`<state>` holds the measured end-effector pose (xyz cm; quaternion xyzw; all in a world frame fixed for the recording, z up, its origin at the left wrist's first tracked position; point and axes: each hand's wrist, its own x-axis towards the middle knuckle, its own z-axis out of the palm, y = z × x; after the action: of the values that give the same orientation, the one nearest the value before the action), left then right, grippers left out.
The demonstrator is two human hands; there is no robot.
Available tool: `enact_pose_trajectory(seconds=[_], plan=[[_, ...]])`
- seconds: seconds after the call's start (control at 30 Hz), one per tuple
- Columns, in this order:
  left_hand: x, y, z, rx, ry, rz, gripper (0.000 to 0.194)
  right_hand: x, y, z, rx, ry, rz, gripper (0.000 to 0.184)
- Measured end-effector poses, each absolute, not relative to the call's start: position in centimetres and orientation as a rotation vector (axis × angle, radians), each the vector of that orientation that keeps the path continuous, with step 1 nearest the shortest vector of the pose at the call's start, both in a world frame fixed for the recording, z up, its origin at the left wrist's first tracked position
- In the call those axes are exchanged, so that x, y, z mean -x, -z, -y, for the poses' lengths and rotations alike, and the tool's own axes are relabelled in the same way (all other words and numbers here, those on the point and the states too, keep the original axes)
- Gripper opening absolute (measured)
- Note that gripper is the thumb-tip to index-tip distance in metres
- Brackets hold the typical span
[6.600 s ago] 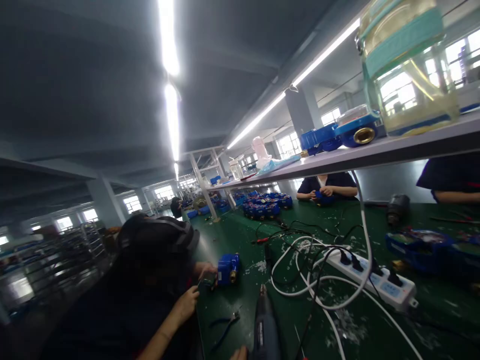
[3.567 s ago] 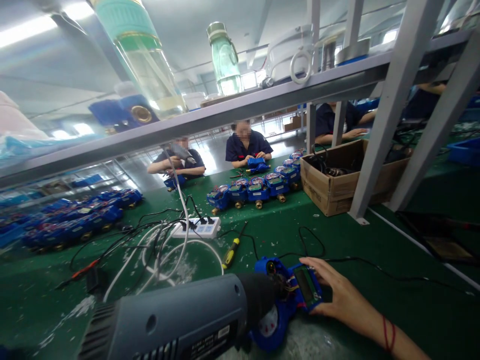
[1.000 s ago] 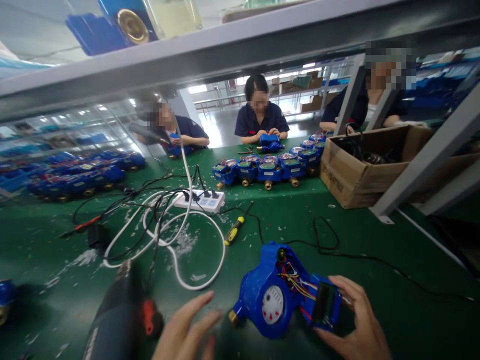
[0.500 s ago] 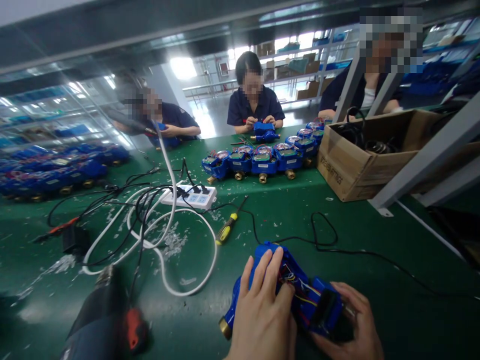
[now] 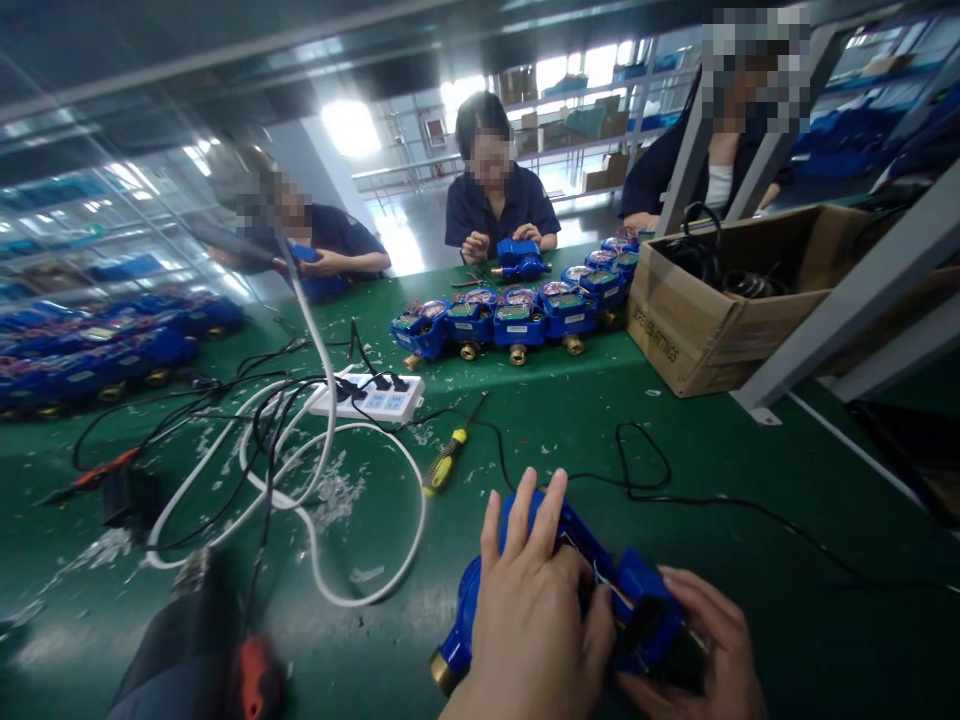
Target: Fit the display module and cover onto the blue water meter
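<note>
A worker's left hand point(image 5: 529, 610) lies spread, palm down, over a blue water meter point(image 5: 551, 590) at the near edge of a green worktop point(image 5: 735, 470), fingers fanned across its body, while the right hand point(image 5: 697, 650) curls around the meter's opened display lid point(image 5: 649, 620), gripping it from the side. Coloured wires point(image 5: 600, 585) show between the meter body and the lid. The meter rests on the worktop with a brass fitting point(image 5: 442, 672) at its near left end. A thin black cable point(image 5: 645, 470) loops just behind it. To the left, a yellow-handled screwdriver point(image 5: 446, 465) lies beside a tangle of white and black cords running to a white power strip point(image 5: 367, 397). A dark power tool with a red switch point(image 5: 202, 660) sits at the near left corner. Further back, a row of blue meters point(image 5: 510, 318) stands next to an open cardboard box point(image 5: 712, 310) holding coiled black parts. Across the worktop, three other people in dark blue uniforms work with their own hands on blue meters; more blue meters point(image 5: 112, 350) are lined up at far left
</note>
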<state>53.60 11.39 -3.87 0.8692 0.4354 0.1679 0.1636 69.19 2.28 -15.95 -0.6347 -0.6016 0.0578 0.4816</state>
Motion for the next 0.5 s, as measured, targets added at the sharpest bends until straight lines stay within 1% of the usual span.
enact_pose_trajectory(seconds=[0.23,0.5], plan=[[-53.89,3.98,-11.72,-2.485,-0.508,-1.252,0.011,-69.56,15.71,-2.29,1.566,-0.055,1.557,0.059],[-54.33,3.88,-11.7,-2.538,-0.532,-1.319,0.013,-69.23,15.75,-2.14,1.566,-0.098,1.506,0.062]])
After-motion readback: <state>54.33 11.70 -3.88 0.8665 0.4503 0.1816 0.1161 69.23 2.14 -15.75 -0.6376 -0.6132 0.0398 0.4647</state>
